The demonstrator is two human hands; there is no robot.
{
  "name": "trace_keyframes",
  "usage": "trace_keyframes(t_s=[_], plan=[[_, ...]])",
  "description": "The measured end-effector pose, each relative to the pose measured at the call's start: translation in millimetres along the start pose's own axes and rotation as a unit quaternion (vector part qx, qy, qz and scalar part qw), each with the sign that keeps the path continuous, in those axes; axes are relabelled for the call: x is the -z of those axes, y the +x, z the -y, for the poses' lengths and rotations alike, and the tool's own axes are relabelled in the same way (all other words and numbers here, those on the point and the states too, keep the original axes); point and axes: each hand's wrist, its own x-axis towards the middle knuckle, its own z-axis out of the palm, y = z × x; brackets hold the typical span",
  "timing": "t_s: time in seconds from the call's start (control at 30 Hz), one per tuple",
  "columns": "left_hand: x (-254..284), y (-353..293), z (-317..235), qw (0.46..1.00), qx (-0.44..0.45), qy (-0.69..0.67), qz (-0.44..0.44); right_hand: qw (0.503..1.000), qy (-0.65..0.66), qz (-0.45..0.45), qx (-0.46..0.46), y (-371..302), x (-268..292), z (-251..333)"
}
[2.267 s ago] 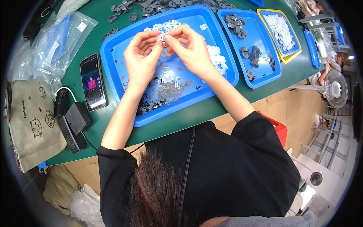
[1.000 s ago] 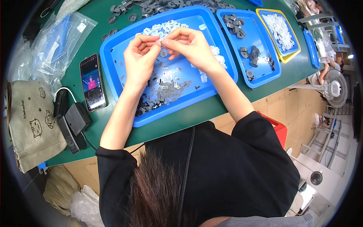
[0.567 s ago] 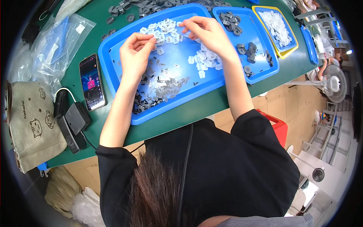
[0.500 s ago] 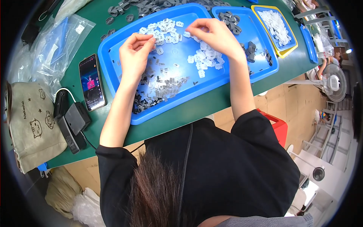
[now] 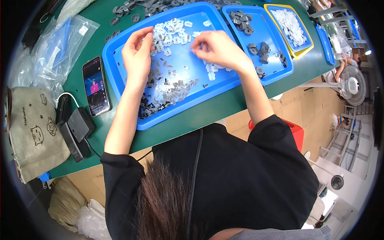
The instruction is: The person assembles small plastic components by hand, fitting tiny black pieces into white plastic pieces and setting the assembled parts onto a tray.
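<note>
A large blue tray (image 5: 160, 121) lies in front of me with small white plastic pieces (image 5: 170, 30) heaped at its far side. My left hand (image 5: 138, 52) is over the tray beside that heap, thumb and fingers pinched together. Whatever they hold is too small to make out. My right hand (image 5: 218, 50) hovers above the right half with curled, slightly blurred fingers. A second group of white pieces (image 5: 212, 75) is partly hidden beneath it. One white piece (image 5: 207, 23) lies apart near the far rim. Tiny clear and dark pieces (image 5: 172, 94) are scattered along the near side.
A smaller blue tray (image 5: 276, 76) at right holds dark grey rounded parts (image 5: 241, 22). Beyond it, a yellow-rimmed tray (image 5: 304, 54) carries white pieces. At left are a lit phone (image 5: 96, 86), a black device (image 5: 82, 123), a cloth bag (image 5: 38, 132) and plastic bags (image 5: 60, 52). Loose grey parts (image 5: 154, 6) lie behind.
My right hand has moved down and toward me, away from the far heap, and now covers part of the right group. My left hand has shifted slightly left and away from me.
</note>
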Motion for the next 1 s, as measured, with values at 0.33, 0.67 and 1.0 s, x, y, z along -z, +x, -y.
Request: trace_keyframes(t_s=[0.33, 0.67, 1.0], plan=[[-7, -2, -7, 0.994, -0.036, -0.068, 0.078, 0.917, 0.356, -0.179, -0.021, 38, -27, 19], [-4, -2, -5, 0.998, -0.039, -0.037, 0.026, 0.986, 0.045, 0.074, 0.142, 24, -49, 21], [-6, -2, -3, 0.997, -0.063, -0.035, 0.016, 0.982, 0.152, 0.034, 0.105, 23, -31, 24]])
